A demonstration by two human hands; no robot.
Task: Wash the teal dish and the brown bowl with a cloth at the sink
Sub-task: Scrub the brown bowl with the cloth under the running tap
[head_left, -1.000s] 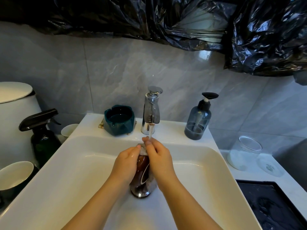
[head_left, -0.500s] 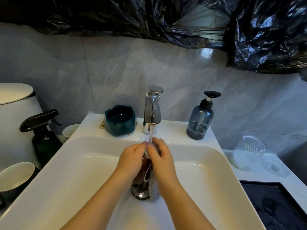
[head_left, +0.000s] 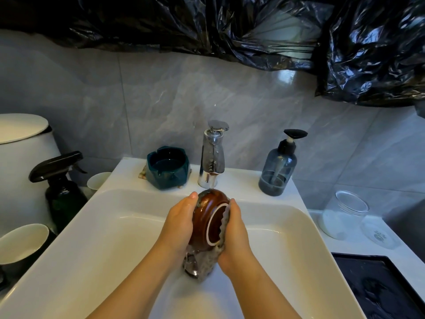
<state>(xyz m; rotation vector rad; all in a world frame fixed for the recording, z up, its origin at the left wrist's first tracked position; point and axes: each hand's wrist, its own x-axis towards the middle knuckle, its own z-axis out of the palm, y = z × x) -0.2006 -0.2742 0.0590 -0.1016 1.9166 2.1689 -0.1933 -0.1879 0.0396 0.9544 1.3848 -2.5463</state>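
The brown bowl (head_left: 208,221) was held on edge over the sink (head_left: 96,229), directly under the tap (head_left: 212,155), with its foot ring turned toward the right hand (head_left: 233,238). This orientation presented the underside to the cloth (head_left: 224,217) and let the thin stream run off the rim into the basin rather than pool inside.

Left hand (head_left: 178,223): closed around the bowl's outer wall, fingers wrapped behind, thumb tip at the upper rim. It acted as the holding grip. Right hand: closed on the grey cloth, pressing it flat against the base. The cloth's tail hung below the bowl toward the drain; whether it touched the basin floor could not be confirmed from this angle.

The bowl therefore sat between the two palms, clear of the basin, with the foot ring just beside the right fingers.

The teal dish (head_left: 167,168) stood apart on the sink ledge, left of the tap, apparently holding water. The soap dispenser (head_left: 278,166) stood on the right, untouched
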